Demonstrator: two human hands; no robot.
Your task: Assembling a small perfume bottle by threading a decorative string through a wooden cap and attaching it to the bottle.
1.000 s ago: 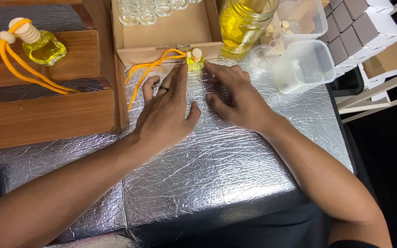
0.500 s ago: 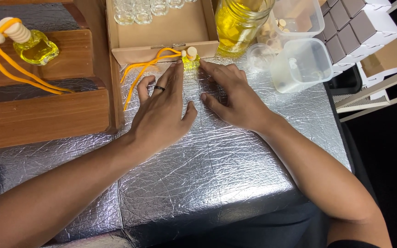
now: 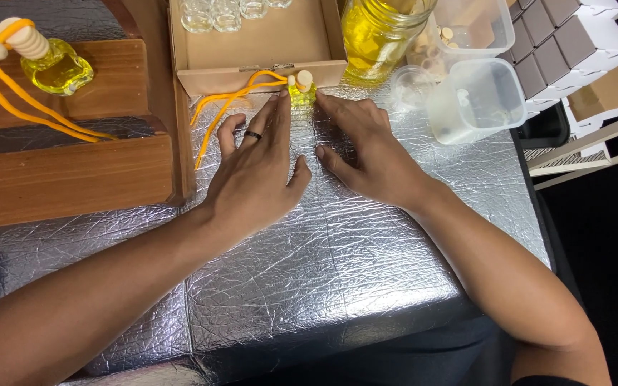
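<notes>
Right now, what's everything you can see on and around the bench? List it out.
small bottle: one, yellow with pale cap and orange cord, at both hands' fingertips
second small bottle: one, yellow, orange cord, on wooden block
cardboard tray: one, brown, holding clear empty bottles
glass jar: one, yellow liquid, top centre
plastic tubs: two, clear, right
small boxes: several, grey-white, far right
foil-covered table: silver
left hand: open, ring on it
right hand: open
</notes>
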